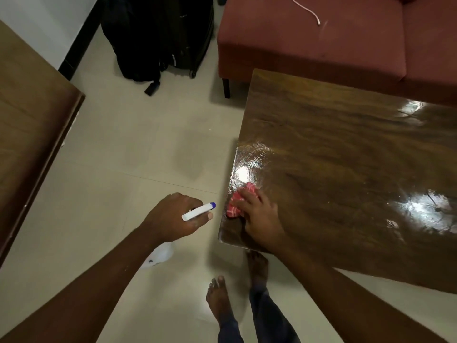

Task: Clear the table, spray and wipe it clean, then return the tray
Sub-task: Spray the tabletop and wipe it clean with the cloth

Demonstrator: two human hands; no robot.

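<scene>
The dark wooden table [346, 149] fills the right side, its top glossy with wet streaks near the left edge. My right hand [259, 216] presses a red checked cloth [237, 201] flat on the table's near left corner. To the left, off the table and over the floor, my left hand [173, 216] grips a white spray bottle [197, 212] with a blue nozzle tip; the bottle's white body shows below my wrist. No tray is in view.
A red sofa [321, 40] stands behind the table with a white cable [306, 8] on it. A black backpack [153, 38] leans at the back. A brown wooden surface [32, 120] borders the left. My bare feet [222, 300] stand on the pale tiled floor.
</scene>
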